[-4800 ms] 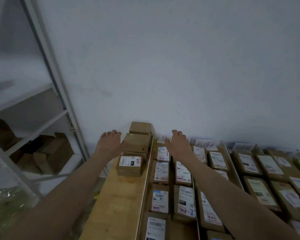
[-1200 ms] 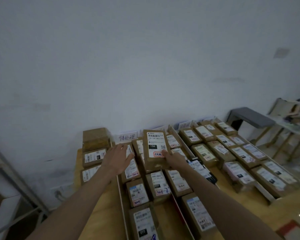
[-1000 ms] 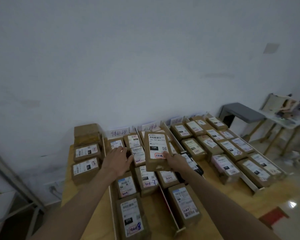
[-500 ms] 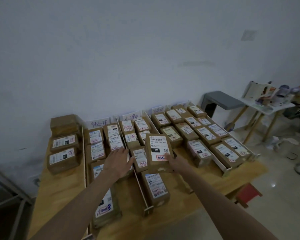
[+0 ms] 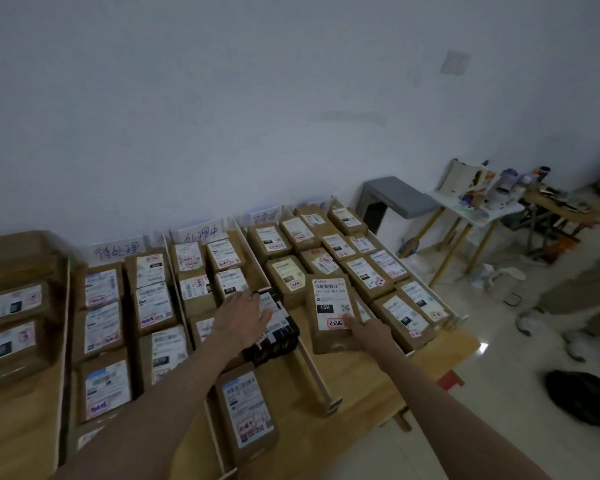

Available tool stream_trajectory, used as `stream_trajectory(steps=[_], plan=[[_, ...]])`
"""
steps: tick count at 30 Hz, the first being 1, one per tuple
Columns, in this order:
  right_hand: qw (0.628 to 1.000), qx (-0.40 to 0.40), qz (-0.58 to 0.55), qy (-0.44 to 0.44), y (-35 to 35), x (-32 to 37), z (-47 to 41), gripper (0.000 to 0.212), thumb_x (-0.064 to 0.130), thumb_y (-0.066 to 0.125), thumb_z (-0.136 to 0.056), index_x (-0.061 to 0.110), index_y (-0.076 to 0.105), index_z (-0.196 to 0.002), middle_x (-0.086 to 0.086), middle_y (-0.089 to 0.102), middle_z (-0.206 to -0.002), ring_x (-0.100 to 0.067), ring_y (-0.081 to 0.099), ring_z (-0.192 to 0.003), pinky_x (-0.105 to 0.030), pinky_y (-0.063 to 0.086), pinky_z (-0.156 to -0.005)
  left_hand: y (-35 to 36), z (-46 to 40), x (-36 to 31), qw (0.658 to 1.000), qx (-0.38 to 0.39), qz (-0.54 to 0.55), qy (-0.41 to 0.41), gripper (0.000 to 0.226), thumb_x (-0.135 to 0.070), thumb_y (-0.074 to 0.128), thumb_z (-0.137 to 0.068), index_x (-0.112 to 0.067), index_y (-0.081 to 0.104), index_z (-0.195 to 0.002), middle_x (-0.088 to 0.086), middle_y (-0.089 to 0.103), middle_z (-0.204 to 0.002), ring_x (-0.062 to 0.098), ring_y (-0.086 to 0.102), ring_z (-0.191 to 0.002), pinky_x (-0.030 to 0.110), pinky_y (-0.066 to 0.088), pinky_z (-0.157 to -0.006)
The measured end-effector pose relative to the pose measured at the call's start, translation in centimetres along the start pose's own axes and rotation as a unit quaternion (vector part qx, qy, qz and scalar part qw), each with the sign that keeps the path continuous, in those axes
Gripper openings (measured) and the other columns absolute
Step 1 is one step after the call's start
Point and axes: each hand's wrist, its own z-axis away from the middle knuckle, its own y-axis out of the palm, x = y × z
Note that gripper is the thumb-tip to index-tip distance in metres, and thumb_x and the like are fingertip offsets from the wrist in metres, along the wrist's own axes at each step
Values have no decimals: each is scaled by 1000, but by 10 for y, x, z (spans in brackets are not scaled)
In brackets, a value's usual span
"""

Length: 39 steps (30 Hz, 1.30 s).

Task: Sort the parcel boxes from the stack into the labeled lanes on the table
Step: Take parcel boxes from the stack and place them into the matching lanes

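1. Nearest me, my two bare forearms reached out over the front edge of the desk (image 5: 368, 382), where a bare strip of wood lay in front of the third lane.
2. My left hand (image 5: 240, 322) was released, its fingers spread flat and resting on a dark parcel (image 5: 274, 332) in the middle lane; it gripped nothing.
3. My right hand (image 5: 369, 329) was grasping the parcel box (image 5: 329, 315) by its lower right corner, thumb on the label near the red stamp. The box was label up and tipped back toward me, over the near end of the third lane.
4. To set it well, I judged I should match the stamp to the handwritten lane sign (image 5: 264, 216) at the far wall, then lower the box flat into the open space at the front, square to the wooden divider (image 5: 314, 367).
5. A one-corner grip could let the box twist, so I reckoned bringing the left hand across to steady its other edge would help.
6. I would keep it off the neighbouring boxes in that lane (image 5: 286, 277) so none got nudged out of row.
7. Further left, the first lane's sign (image 5: 116, 252) stood behind its own rows, and the remaining stack (image 5: 13, 306) sat at the desk's left end.
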Motion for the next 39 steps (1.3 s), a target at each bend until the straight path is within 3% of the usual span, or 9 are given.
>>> stream_trajectory(steps=[5,10,13,16,20,26,32,39], plan=[[999,15,37,17,-8,-16,-41,53,50,49,-98,2,67,-109,-10,69,-98,-21,66,-89,-34,54,-83,20,-39,-19,999,6,33,1,52,-47,30,-103,-14,51,-137,5,52,-138,21,48,-126,34,35,-109],[996,54,63,29,4,-20,-76,60,56,50,-95,3,62,-121,-10,66,-111,-22,65,-98,-29,51,-77,38,-59,-21,998,33,44,-23,54,-47,30,-103,-13,44,-143,7,46,-146,23,43,-132,34,32,-111],[989,84,124,7,12,-13,-100,60,54,42,-99,0,64,-115,-12,66,-104,-23,64,-95,-29,51,-80,48,-70,-13,996,45,55,-48,55,-47,30,-103,-13,44,-143,7,46,-144,24,44,-131,34,35,-109],[986,105,126,15,21,-10,-125,55,50,46,-98,1,62,-115,-13,66,-109,-23,62,-94,-32,53,-84,56,-77,-7,994,49,56,-74,56,-48,30,-103,-12,44,-143,6,47,-142,23,45,-128,34,39,-106],[981,133,139,12,28,-6,-151,46,45,49,-99,4,58,-117,-7,55,-100,-18,51,-88,-28,40,-76,62,-78,-4,992,36,52,-109,53,-49,33,-102,-14,49,-137,3,53,-133,19,51,-120,29,43,-98],[977,149,149,-24,51,-9,-186,41,47,51,-97,11,56,-78,-4,63,-83,-14,60,-73,-30,53,-74,67,-81,-3,986,22,68,-150,44,-49,35,-101,-18,55,-125,0,57,-122,14,55,-108,27,46,-92],[974,142,174,-38,61,-10,-198,32,35,50,-100,14,54,-76,-3,63,-82,-18,64,-79,-30,55,-72,71,-80,-13,981,43,48,-180,49,-49,32,-102,-16,49,-135,2,54,-130,15,52,-116,28,42,-100],[970,130,185,-87,45,3,-207,30,36,51,-98,8,62,-97,-5,66,-91,-19,65,-83,-34,57,-78,60,-82,-19,980,32,35,-191,44,-47,35,-102,-18,52,-130,0,56,-126,14,55,-110,29,44,-95]])
